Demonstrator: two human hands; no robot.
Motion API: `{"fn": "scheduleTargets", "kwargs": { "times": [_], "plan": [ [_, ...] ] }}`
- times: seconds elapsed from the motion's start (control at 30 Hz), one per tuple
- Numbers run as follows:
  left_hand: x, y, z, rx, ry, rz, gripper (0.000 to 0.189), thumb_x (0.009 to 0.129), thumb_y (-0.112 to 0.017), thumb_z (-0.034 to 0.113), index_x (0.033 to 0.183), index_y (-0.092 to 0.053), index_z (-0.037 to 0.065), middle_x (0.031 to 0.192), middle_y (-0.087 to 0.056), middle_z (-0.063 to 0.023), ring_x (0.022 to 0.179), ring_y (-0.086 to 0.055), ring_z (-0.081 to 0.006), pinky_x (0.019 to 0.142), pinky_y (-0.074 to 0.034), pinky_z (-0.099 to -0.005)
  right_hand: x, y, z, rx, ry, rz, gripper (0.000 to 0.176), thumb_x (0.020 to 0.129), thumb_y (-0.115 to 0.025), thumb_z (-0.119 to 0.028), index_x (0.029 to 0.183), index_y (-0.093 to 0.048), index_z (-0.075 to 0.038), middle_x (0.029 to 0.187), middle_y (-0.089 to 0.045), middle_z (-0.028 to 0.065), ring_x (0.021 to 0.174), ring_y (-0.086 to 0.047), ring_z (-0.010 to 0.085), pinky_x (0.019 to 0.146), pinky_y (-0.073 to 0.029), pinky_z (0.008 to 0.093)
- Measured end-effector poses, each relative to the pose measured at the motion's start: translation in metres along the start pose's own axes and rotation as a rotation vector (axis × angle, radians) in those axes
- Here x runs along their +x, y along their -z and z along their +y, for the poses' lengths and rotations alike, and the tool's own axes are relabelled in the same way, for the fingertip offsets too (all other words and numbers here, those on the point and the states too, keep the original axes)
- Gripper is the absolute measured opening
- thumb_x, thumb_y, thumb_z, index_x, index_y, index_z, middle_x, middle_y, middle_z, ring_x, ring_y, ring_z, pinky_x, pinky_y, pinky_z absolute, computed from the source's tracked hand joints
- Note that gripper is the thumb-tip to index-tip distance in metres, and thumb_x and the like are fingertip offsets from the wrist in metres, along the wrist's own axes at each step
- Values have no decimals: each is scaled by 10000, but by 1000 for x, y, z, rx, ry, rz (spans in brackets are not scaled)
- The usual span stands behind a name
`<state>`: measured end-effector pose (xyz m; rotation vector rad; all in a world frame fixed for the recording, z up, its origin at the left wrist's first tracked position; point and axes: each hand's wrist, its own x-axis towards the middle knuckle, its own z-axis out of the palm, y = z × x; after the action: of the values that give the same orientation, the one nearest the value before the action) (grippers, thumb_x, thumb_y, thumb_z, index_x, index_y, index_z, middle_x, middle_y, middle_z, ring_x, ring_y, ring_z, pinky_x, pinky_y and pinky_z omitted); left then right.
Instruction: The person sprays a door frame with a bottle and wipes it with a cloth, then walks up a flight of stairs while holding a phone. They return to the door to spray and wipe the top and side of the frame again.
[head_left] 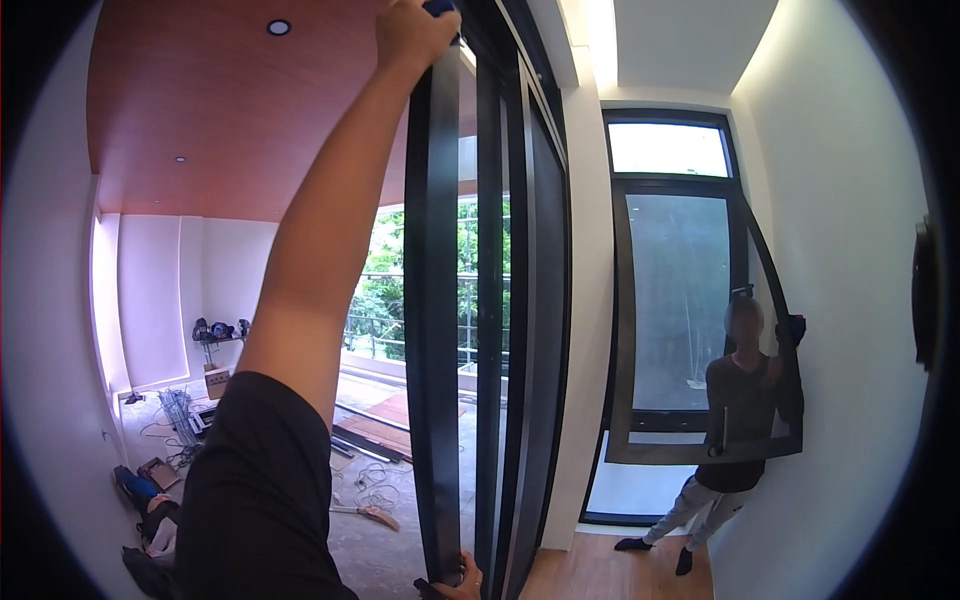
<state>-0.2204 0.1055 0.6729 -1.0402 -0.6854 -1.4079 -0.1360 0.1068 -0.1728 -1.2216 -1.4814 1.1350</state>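
Observation:
My left hand [415, 38] is raised at the top of the view, its arm stretched up from the lower left. Its closed fingers hold a small dark blue thing [441, 9], partly cut off, against the upper end of a tall black-framed door panel [436, 300]. Low at the bottom edge, my right hand [466, 580] grips the side of the same panel near its lower end, partly out of view. More dark upright frames [490, 300] stand close to the right of the panel.
At right a person [745, 400] stands behind a framed mesh screen [712, 452], before a tall window [680, 290]. Through the opening at left lie black strips [370, 442], cables [375, 490], a brush-like tool [380, 517] and a cardboard box [217, 381]. Wood flooring [620, 575] runs at lower right.

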Motion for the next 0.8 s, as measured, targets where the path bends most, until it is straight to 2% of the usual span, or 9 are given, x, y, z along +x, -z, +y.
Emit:
{"fn": "scheduleTargets", "kwargs": {
  "times": [0.07, 0.23, 0.27, 0.33, 0.37, 0.47, 0.57, 0.6, 0.8],
  "plan": [
    [-6, -5, -4, -5, -26, 34, 690, 754, -714, 464, 1306, -678, 52, 1214, -709, -235, 1119, -690, -385, 992, -531, -426, 4, -4, 7, -23, -14, 16, 928, 725, -924, -272, 1492, -450, -50, 1299, -607, 146, 1156, -614, 282, 908, -529, 444],
    [27, -28, -17, 38, -50, 17, 727, 723, -728, 478, 1303, -672, 41, 1190, -716, -233, 1102, -696, -382, 987, -535, -426, 8, 9, -3, 344, 75, -185, 1040, 716, -933, -264, 1555, -350, -68, 1449, -482, 179, 1294, -528, 302, 990, -503, 466],
    [30, -24, -12, 7, 13, -16, 697, 727, -738, 438, 1287, -675, 27, 1207, -705, -247, 1132, -681, -387, 1004, -524, -431, 6, 10, -4, 418, 91, -230, 1063, 714, -935, -263, 1568, -330, -72, 1479, -457, 186, 1321, -511, 305, 1006, -498, 470],
    [32, -6, 13, -64, 135, -78, 638, 733, -759, 358, 1255, -681, -1, 1242, -683, -274, 1193, -650, -397, 1037, -502, -441, 6, 6, -5, 322, 108, -144, 1067, 716, -935, -249, 1571, -322, -69, 1461, -475, 180, 1298, -530, 300, 988, -511, 461],
    [37, -27, 2, -106, 153, 41, 656, 720, -771, 351, 1261, -663, -5, 1240, -687, -264, 1178, -659, -387, 1026, -508, -432, 3, 6, -3, 269, 110, -99, 1069, 717, -935, -242, 1573, -318, -68, 1453, -484, 177, 1286, -540, 298, 979, -517, 457],
    [31, -29, 7, -8, 184, 183, 674, 710, -778, 351, 1275, -647, 7, 1229, -695, -255, 1167, -663, -385, 1002, -522, -427, -1, 5, -4, 108, 135, 12, 1075, 720, -934, -220, 1578, -306, -64, 1426, -511, 169, 1251, -569, 290, 952, -537, 444],
    [34, -20, 5, -154, 224, -11, 678, 700, -784, 351, 1276, -647, 21, 1238, -694, -247, 1163, -665, -383, 984, -532, -429, -40, 52, -92, 271, -120, -158, 1055, 733, -923, -202, 1577, -306, -62, 1401, -533, 165, 1226, -583, 279, 934, -541, 433],
    [36, -23, 3, -166, 232, -10, 675, 699, -784, 351, 1275, -649, 24, 1231, -695, -249, 1162, -666, -382, 982, -533, -431, -38, 54, -94, 328, -137, -186, 1046, 735, -921, -200, 1574, -312, -60, 1400, -532, 165, 1229, -580, 281, 938, -537, 434],
    [39, -29, -1, -163, 199, 6, 647, 702, -779, 347, 1251, -665, 22, 1196, -702, -262, 1147, -674, -382, 980, -533, -436, 5, 4, -5, 361, 134, -72, 996, 743, -907, -190, 1554, -348, -42, 1396, -526, 162, 1245, -560, 289, 965, -515, 442]
  ]
}}
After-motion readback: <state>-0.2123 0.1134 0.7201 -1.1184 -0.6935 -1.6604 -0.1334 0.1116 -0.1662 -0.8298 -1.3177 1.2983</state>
